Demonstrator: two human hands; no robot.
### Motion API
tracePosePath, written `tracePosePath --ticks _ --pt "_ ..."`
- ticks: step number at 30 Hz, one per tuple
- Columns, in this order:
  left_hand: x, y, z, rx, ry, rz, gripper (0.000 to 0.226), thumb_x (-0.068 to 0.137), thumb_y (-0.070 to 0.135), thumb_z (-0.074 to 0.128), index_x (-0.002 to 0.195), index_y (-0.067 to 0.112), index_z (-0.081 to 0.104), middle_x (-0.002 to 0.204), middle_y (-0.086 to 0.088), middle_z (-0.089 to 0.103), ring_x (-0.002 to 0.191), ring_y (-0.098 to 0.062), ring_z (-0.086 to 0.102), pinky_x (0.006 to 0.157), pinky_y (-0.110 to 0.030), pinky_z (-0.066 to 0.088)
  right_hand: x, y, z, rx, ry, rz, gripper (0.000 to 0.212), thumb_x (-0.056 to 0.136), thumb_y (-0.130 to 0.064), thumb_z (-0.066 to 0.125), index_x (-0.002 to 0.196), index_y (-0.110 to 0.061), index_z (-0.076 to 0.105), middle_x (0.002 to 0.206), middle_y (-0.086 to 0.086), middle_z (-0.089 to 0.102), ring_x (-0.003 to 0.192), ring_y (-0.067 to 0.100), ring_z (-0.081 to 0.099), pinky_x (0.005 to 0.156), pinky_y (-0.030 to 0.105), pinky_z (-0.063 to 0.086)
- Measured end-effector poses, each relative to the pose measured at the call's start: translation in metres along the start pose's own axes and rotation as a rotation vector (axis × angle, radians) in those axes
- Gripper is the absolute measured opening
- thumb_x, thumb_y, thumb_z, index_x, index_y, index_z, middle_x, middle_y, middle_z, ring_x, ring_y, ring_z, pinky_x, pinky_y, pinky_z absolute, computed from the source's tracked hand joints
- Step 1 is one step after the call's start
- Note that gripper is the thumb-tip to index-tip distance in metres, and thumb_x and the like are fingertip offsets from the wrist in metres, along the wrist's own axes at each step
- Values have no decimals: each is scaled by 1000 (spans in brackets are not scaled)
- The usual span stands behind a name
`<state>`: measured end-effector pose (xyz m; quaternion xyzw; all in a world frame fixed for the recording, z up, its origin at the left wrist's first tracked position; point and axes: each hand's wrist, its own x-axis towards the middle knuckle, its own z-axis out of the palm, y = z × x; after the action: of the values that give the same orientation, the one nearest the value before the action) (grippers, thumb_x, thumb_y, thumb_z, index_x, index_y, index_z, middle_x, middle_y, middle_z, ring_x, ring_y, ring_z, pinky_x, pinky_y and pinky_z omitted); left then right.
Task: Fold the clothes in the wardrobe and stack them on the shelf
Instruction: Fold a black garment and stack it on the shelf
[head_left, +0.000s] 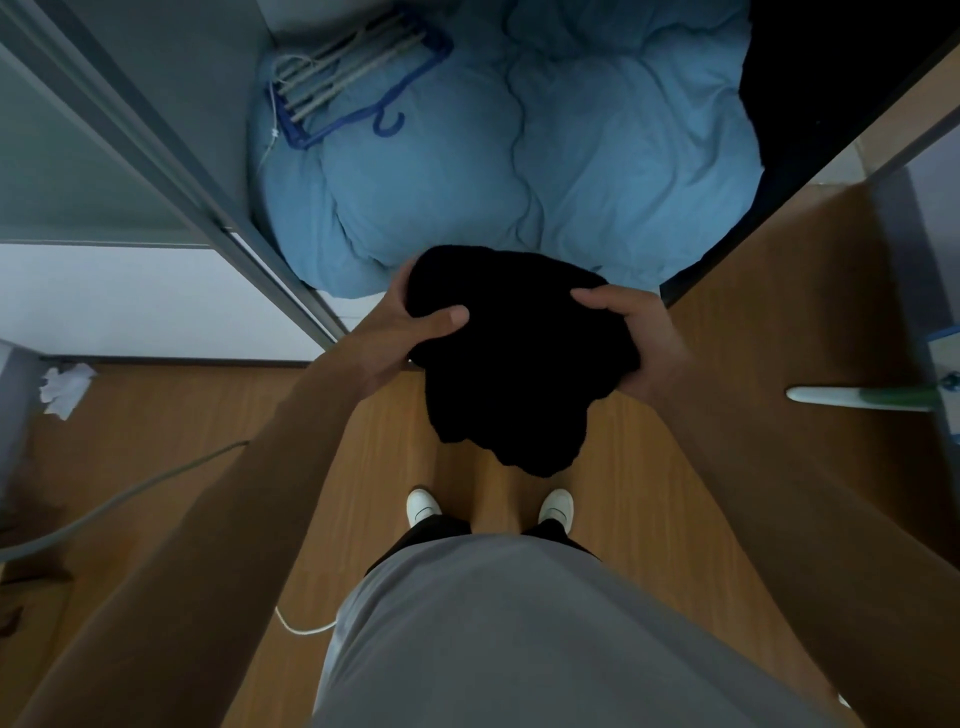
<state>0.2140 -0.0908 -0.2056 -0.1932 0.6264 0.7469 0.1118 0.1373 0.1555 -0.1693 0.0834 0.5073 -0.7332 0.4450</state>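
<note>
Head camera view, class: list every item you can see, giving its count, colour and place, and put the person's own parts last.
black garment: one, black, bunched and held in both hands in front of the wardrobe opening
duvet: one, light blue, filling the wardrobe floor
hangers: a bundle, blue and grey, lying on the duvet's far left
crumpled paper: one, white, on the wooden floor at left
cable: one, grey, trailing across the floor at left
mop handle: one, white and green, at right
shoes: two, white, on the floor below the garment
left hand: grip closed on the garment's left side
right hand: grip closed on its right side
</note>
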Motion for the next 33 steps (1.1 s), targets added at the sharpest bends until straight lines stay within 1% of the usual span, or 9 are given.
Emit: tracePosePath --ticks 5,9,14,17,22,27,30,32,33 --pt "-6 -13 1 -78 -158 -4 126 57 64 86 150 -2 32 135 -11 58 119 -21 61 106 -39 43 -3 -1 8 148 -26 48 20 84 -28 66 84 -12 78 80 1 68 70 15 66 66 27 52" --pt "-8 -19 -1 -110 -232 -80 127 52 69 85 147 2 35 135 -6 59 109 -11 66 92 -25 52 -4 -4 15 244 -51 -9 22 83 -31 69 93 -13 76 89 1 68 80 16 66 75 29 52" --pt "-1 -14 2 -219 -87 -134 56 84 44 74 131 20 57 122 -2 72 116 -21 66 90 -28 56 2 -24 16 171 82 23 18 85 -30 69 85 -13 74 84 2 68 73 17 68 71 28 57" --pt "-1 -7 4 -202 36 -100 40 91 39 69 124 17 64 119 -6 73 112 -24 68 94 -33 55 6 -32 3 178 232 38 22 87 -33 67 81 -12 70 80 3 66 69 19 67 67 30 58" --pt "-1 6 12 -255 201 -43 48 91 45 67 128 15 60 115 -3 75 105 -20 72 85 -28 58 6 -9 -18 361 -13 -67 70 84 -72 56 120 -15 72 133 11 65 122 31 63 102 51 49" --pt "-4 17 5 -297 254 -81 46 88 52 68 122 22 60 118 -2 72 104 -17 72 83 -28 58 25 25 -14 -86 -32 10 81 74 -55 81 142 -20 53 137 5 63 125 25 61 101 44 51" --pt "-9 16 -6 -303 259 -133 37 87 53 69 109 23 66 111 -1 76 105 -21 72 89 -33 57 31 30 -13 -368 -24 78 74 71 -48 86 127 -8 60 111 10 66 93 27 63 80 35 53" --pt "-15 13 -17 -348 202 -159 42 84 52 72 113 22 66 115 -3 75 109 -23 70 93 -36 55 32 30 -15 -370 -91 145 64 76 -46 83 123 -9 61 108 11 67 79 27 63 66 32 54" --pt "-19 12 -23 -360 154 -166 48 83 50 75 119 20 64 120 -5 73 112 -25 69 93 -37 56 32 31 -16 -321 -143 186 57 84 -43 77 129 -13 58 118 11 68 89 30 69 73 37 59"
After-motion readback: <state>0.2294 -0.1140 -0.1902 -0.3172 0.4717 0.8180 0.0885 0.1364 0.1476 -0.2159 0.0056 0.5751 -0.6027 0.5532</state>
